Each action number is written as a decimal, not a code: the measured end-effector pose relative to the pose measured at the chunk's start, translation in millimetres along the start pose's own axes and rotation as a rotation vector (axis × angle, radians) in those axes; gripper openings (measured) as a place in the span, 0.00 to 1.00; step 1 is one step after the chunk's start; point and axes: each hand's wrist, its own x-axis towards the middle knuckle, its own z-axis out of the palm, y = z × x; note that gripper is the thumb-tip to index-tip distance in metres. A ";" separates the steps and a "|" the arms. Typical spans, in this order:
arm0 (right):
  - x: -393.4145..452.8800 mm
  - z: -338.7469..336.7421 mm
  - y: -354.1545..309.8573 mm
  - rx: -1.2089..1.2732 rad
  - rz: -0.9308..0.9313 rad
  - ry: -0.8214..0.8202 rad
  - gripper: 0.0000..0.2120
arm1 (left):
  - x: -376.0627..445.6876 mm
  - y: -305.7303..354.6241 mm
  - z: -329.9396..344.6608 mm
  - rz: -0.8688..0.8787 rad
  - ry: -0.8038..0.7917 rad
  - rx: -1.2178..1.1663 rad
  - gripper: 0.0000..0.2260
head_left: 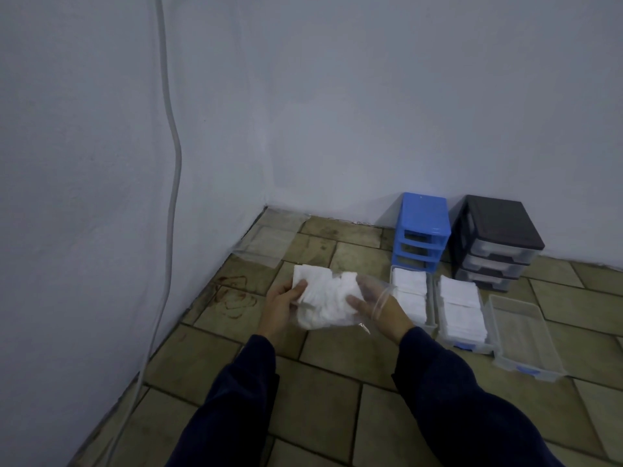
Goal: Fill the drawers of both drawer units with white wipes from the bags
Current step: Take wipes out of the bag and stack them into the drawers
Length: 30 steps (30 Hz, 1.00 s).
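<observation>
Both hands hold a clear plastic bag of white wipes (325,299) above the tiled floor. My left hand (281,303) grips the bag's left end, thumb on top. My right hand (374,306) is inside the bag's open mouth, fingers around the wipes. A blue drawer unit (423,230) with its drawers pulled out stands by the wall; a black drawer unit (495,241) with clear drawers stands to its right. On the floor lie two clear drawers full of wipes (409,291) (460,308) and an empty drawer (522,335).
An empty clear plastic bag (268,242) lies flat in the corner at the left wall. A grey cable (170,203) runs down the left wall to the floor. Brown tiles (323,392) cover the floor in front of me.
</observation>
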 end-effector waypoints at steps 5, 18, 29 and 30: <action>0.5 -1.0 0.0 0.118 -0.005 -0.026 0.20 | -0.9 2.3 3.9 0.007 -0.018 -0.014 0.08; -1.8 -24.7 15.0 0.295 0.215 0.030 0.12 | 4.6 -5.5 -0.5 0.007 0.211 0.186 0.07; -4.1 -44.8 -6.2 0.367 0.116 0.393 0.15 | 3.5 -13.2 3.1 0.174 0.270 0.656 0.09; -5.2 -44.9 -9.5 0.392 0.105 0.374 0.15 | 3.9 -12.8 3.9 0.201 0.292 0.694 0.09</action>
